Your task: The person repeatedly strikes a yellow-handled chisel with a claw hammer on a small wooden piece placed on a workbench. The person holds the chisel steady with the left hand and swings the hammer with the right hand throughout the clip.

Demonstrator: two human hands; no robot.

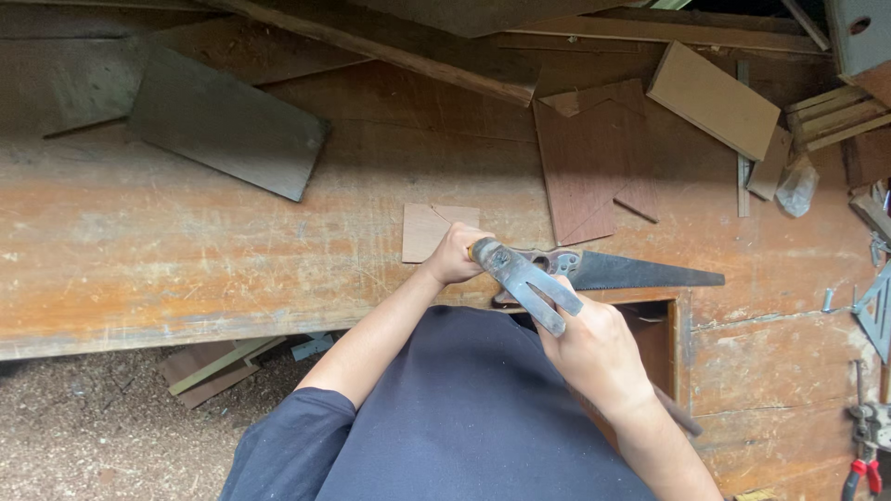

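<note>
Closest to us, our right hand (594,348) is wrapped tight around the handle of a claw hammer (524,276), with its metal claw pointing down toward us. To work well here, we think we should keep a firm grip and move slowly, so the head stays steady by the little wood. Our left hand (455,255) is curled up against the top of the hammer, right at the edge of the workbench (186,250); we cannot tell if it grips anything else. Both arms are bent and reach forward, close together. Just past our hands lies a small wood piece (429,227), and a saw (631,272) rests beside it. Farther back lie a brown board (594,162) and a gray board (227,121).
</note>
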